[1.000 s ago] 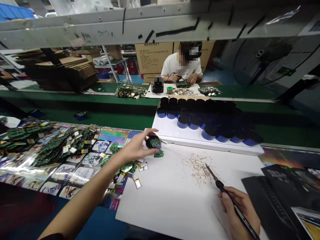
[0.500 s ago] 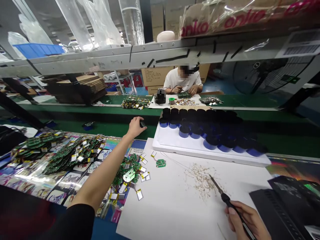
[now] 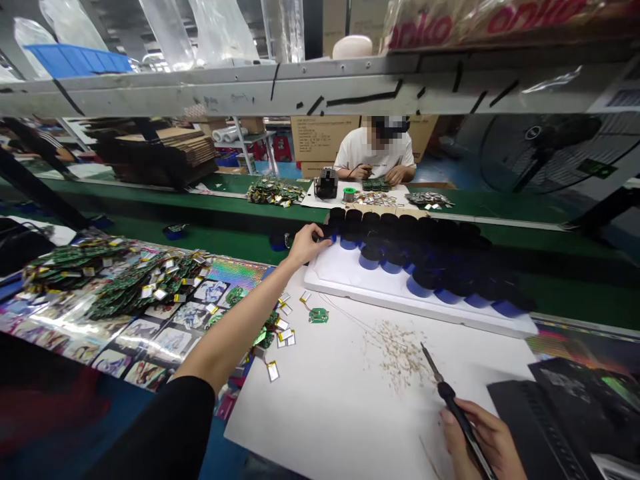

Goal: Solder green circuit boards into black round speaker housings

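Cup (image 3: 331, 231) at outstretched left hand (image 3: 304, 245)

There was room to pass over the front of the sheet (image 3: 320, 413), between the batteries (image 3: 272, 371) and the iron (image 3: 447, 392). Beyond, close-set cups (image 3: 370, 258) blocked the tray (image 3: 335, 275), the left hand (image 3: 305, 245) its far left corner; the shelf (image 3: 210, 93) barred the way above.

Slanted soldering iron (image 3: 447, 393), black-topped blue cups (image 3: 370, 257)

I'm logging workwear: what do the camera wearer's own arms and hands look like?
A plain black sleeve stops partway down the left arm; the rest, down to the ungloved left hand, is bare. The right hand is ungloved too; no right sleeve shows.
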Tool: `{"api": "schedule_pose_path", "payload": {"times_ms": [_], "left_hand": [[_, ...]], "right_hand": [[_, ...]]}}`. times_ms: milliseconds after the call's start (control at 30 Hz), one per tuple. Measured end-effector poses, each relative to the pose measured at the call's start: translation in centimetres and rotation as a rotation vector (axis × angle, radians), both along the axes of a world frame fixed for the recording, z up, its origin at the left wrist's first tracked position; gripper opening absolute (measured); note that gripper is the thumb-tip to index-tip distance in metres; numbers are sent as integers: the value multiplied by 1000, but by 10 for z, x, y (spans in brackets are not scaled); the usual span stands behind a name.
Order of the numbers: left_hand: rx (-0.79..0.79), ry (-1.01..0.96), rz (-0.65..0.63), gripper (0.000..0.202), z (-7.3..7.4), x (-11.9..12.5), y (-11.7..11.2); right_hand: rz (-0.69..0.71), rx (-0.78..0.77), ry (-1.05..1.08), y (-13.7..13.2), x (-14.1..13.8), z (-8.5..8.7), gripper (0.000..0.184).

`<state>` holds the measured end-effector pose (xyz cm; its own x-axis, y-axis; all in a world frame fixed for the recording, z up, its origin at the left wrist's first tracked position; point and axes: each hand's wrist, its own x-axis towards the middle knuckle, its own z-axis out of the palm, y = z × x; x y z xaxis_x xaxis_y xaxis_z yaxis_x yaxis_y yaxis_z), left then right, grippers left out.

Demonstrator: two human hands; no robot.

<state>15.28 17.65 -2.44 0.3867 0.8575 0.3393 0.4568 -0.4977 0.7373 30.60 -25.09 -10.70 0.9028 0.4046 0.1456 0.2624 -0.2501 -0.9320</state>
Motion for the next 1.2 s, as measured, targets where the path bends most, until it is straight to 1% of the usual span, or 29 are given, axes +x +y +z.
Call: {"api": "schedule_pose_path", "payload": {"times_ms": [67,100,167,200,233,267,300,333,367,433,500,567,633,700,767,833,867,967,1033,1067,1133,1167,1200], "left_hand": [[-25,-33,-51,24,8,-17,-11],[-38,-42,-94,24,13,-27,-20],[-74,-38,-221,29,21,-48,-47],[-95,-23,-302,31,23,-59,-64],[-121,-2,-409,32,23,-68,-83],[-143,32,-555,30,21,-75,-103],[-151,71,-670,28,17,-81,-123],[-162,103,-754,25,11,-85,-143],[-174,126,-807,22,3,-88,-161],[-202,166,-846,16,-10,-91,-191],[-230,174,-865,15,-19,-92,-205],[-262,138,-834,12,-19,-94,-203],[-263,123,-716,7,-16,-94,-188],[-191,199,-579,9,-14,-92,-168],[-73,344,-511,18,-15,-88,-150],[4,468,-504,27,-19,-82,-137],[10,502,-511,28,-21,-80,-133],[-40,511,-543,22,-20,-74,-127],[-76,467,-552,17,-14,-71,-127],[-102,406,-551,16,-10,-70,-128],[-207,188,-548,19,0,-68,-133],[-292,49,-555,21,5,-67,-136],[-392,-88,-570,22,9,-66,-140]], "right_hand": [[26,14,10,-1,1,0,63],[36,15,14,-1,2,0,63],[39,14,11,-3,4,0,63],[42,9,8,-3,5,1,63],[47,4,3,-4,5,1,63],[52,0,-4,-4,5,2,62],[57,-2,-15,-4,5,2,62],[59,-4,-25,-4,5,3,61],[59,-6,-39,-3,5,3,61],[49,-1,-74,-2,5,4,59],[37,0,-117,0,5,4,57],[23,9,-159,2,3,5,55],[21,37,-165,4,0,7,53],[44,106,-128,6,-5,10,52],[95,186,-74,8,-10,13,49],[165,257,-47,10,-14,16,45],[208,281,-43,10,-15,18,42],[309,355,-92,13,-20,21,33],[337,401,-148,16,-24,24,24],[341,416,-178,19,-26,25,21],[356,416,-215,26,-31,27,13],[372,409,-226,30,-34,28,10],[394,407,-240,35,-37,29,12]]}}
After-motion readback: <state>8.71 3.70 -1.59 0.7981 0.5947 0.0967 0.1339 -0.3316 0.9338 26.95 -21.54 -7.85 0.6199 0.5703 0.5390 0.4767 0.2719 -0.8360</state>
